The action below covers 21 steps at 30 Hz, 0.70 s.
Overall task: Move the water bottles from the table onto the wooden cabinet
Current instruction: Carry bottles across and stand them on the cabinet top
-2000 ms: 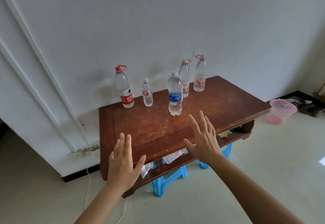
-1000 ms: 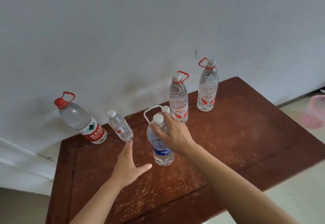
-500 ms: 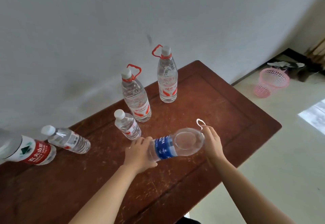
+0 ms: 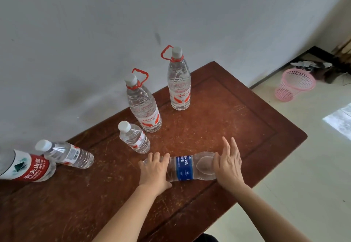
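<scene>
Lowered flat since earlier, the blue-labelled clear plastic bottle [image 4: 185,168] sits near the brown wooden table [image 4: 237,127] front edge. The left hand [image 4: 154,171] grips it and the right hand [image 4: 228,163] presses it with straight fingers. Seemingly none transferred yet.

Worn wooden table [image 4: 237,127] bearing five standing water bottles [image 4: 178,82]

Bottles [image 4: 144,108] crowd table [image 4: 237,127] rear (wall [image 4: 95,32] behind); right end open.

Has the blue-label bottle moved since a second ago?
Yes. The blue-label bottle stood upright on the table; now the left hand and right hand hold it sideways, nearer the front edge.
</scene>
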Each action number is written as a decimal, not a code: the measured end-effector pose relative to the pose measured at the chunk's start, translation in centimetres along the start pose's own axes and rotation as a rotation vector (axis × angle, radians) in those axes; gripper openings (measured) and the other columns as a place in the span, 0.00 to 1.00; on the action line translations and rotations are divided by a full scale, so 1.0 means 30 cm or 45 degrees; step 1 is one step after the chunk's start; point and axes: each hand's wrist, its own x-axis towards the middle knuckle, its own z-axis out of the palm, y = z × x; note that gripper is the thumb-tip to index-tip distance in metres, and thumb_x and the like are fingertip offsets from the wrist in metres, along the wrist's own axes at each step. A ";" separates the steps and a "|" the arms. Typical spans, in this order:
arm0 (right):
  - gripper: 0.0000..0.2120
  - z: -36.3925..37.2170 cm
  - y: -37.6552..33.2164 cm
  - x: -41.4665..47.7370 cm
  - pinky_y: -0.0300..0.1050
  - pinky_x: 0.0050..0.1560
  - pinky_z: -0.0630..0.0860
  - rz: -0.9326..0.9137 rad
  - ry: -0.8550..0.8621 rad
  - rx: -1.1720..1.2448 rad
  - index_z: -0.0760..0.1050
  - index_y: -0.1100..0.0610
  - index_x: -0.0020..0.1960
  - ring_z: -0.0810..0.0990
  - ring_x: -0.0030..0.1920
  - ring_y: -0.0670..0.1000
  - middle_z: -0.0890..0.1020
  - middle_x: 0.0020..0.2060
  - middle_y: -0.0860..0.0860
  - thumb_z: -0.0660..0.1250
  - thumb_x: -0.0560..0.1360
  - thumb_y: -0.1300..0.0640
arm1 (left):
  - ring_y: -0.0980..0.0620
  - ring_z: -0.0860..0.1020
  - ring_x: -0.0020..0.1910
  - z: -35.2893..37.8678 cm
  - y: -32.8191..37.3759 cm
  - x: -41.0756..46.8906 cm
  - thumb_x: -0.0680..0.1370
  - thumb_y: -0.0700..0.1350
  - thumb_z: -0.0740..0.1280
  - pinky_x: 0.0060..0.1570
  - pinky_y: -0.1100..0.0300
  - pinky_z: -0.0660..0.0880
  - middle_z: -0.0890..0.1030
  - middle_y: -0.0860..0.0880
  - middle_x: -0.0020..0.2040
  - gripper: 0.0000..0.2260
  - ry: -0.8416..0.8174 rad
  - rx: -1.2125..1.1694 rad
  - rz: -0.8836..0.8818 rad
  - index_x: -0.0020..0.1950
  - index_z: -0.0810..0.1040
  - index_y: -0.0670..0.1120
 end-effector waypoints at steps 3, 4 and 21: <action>0.32 -0.018 0.024 0.017 0.61 0.79 0.46 -0.269 -0.145 0.063 0.41 0.42 0.80 0.45 0.81 0.55 0.40 0.82 0.48 0.56 0.83 0.44 | 0.43 0.60 0.75 0.001 -0.007 0.014 0.66 0.65 0.76 0.70 0.40 0.64 0.63 0.48 0.76 0.49 -0.021 0.003 0.012 0.78 0.53 0.55; 0.35 -0.026 0.027 0.025 0.61 0.79 0.41 -0.365 -0.314 0.023 0.39 0.37 0.79 0.42 0.81 0.53 0.40 0.82 0.46 0.57 0.82 0.37 | 0.43 0.60 0.76 0.002 -0.009 0.016 0.66 0.65 0.76 0.69 0.40 0.64 0.62 0.48 0.77 0.49 -0.023 0.007 0.018 0.78 0.52 0.55; 0.49 0.077 -0.078 -0.001 0.61 0.76 0.58 -0.795 -0.453 -0.617 0.39 0.41 0.81 0.58 0.78 0.62 0.51 0.82 0.55 0.71 0.75 0.42 | 0.45 0.68 0.69 0.079 -0.021 -0.138 0.69 0.60 0.74 0.64 0.41 0.68 0.70 0.49 0.70 0.40 0.157 -0.092 -0.171 0.75 0.59 0.55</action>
